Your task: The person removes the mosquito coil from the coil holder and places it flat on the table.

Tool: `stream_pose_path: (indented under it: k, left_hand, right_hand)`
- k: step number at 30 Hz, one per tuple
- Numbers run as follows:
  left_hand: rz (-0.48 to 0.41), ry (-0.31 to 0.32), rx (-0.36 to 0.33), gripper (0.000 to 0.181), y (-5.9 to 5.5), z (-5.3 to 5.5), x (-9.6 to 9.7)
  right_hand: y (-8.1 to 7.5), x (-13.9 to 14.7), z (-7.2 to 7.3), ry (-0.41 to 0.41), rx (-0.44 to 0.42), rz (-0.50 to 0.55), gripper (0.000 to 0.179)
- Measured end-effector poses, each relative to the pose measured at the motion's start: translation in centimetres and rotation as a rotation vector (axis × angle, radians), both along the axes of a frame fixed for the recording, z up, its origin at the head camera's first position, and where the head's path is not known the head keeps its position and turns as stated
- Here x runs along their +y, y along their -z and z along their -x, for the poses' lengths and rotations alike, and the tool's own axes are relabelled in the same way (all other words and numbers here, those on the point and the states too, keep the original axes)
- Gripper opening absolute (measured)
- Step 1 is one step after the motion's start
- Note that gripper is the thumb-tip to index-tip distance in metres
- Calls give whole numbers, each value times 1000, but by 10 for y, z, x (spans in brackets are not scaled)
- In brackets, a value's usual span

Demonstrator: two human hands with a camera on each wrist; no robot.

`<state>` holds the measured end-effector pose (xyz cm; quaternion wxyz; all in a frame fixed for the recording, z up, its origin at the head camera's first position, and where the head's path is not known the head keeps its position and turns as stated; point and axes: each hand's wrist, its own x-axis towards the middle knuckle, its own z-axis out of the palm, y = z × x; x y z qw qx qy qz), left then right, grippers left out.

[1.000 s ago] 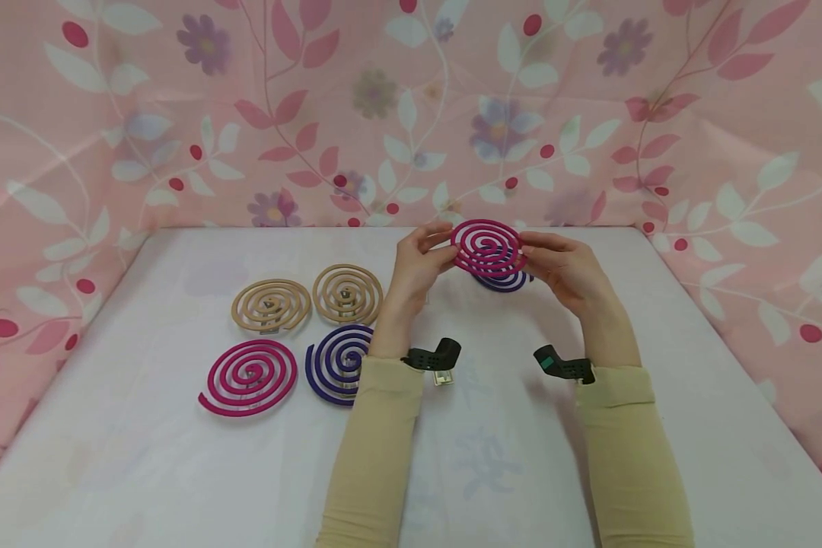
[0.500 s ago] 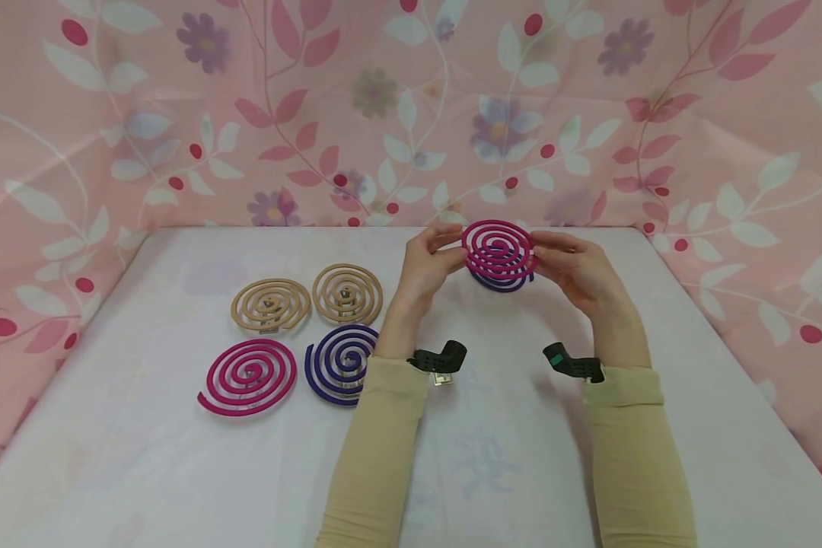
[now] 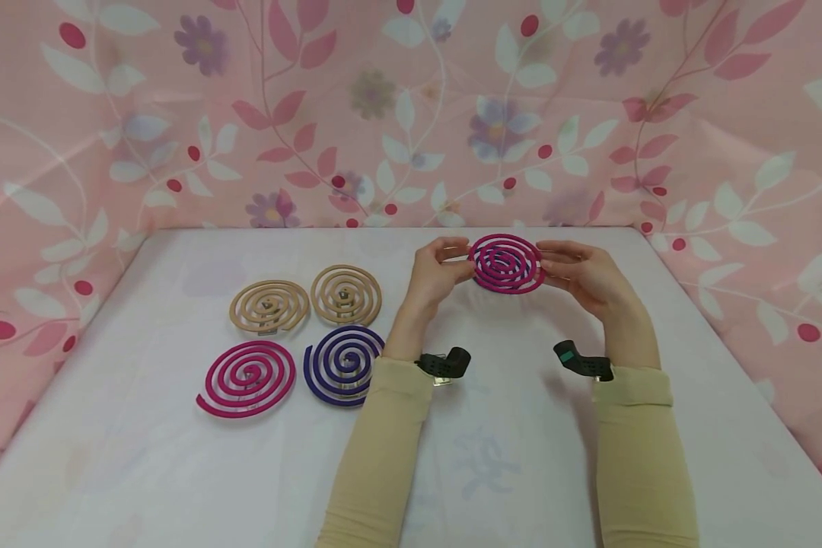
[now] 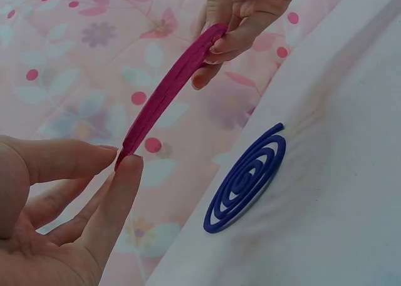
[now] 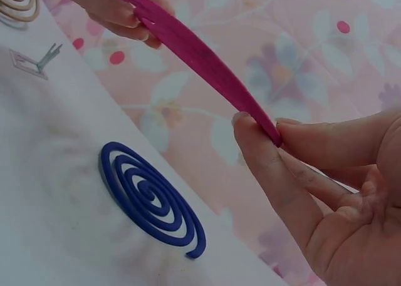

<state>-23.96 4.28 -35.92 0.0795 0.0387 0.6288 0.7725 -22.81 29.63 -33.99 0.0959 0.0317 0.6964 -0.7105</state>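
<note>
A pink mosquito coil [image 3: 504, 262] is held up off the table between both hands. My left hand [image 3: 433, 275] pinches its left edge between thumb and fingers, and my right hand [image 3: 587, 280] pinches the opposite edge. In the left wrist view the coil [image 4: 164, 92] appears nearly edge-on and slightly bowed. Behind and below it, a dark blue mosquito coil [image 5: 148, 191] lies on the white table; the pink one overlaps it in the head view.
Two tan coils [image 3: 270, 306], a second pink coil [image 3: 250, 374] and another blue coil [image 3: 348, 361], partly behind the left arm, sit on small metal stands at left. Bare metal stands [image 5: 34, 64] [image 3: 442, 381] are near the left wrist. A floral curtain [image 3: 377, 114] closes off the back.
Both hands have carried the pink coil to the right and, lastly, slightly lower in the head view. It now overlaps the blue coil almost fully. The coils at left stay in place.
</note>
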Motion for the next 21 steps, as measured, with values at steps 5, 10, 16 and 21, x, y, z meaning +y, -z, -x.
stream_pose_path:
  k: [5, 10, 16, 21]
  left_hand:
    - [53, 28, -16, 41, 10, 2, 4]
    - [102, 39, -37, 44, 17, 3, 6]
    - [114, 43, -102, 47, 23, 2, 7]
    - [144, 29, -117, 46, 28, 3, 10]
  right_hand:
    - [7, 8, 1, -12, -43, -49, 49]
    - [15, 13, 2, -53, -83, -66, 45]
    - [23, 16, 4, -88, -97, -110, 39]
    - [31, 17, 6, -103, -96, -128, 40]
